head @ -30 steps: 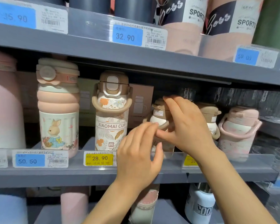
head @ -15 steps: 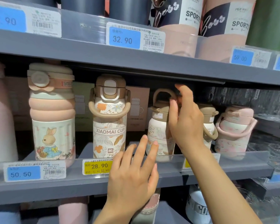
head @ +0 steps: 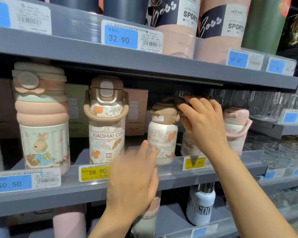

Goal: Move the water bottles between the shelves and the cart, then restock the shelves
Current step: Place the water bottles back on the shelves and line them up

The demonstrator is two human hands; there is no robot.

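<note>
We find the right hand (head: pixel 202 124) curled onto the brown handle of the small leaf-print bottle (head: pixel 162 134), left hand (head: pixel 136 177) open, fingertips at its base. The bottle stands upright on the middle shelf (head: pixel 230 170), lid upward. Risk: lifting could strike the shelf above or topple the neighbouring bottle (head: pixel 187 145)

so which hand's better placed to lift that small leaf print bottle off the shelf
Probably the right hand: its fingers are already at the handle on the small leaf-print bottle. The left hand is open, only near the bottle's base.
</note>
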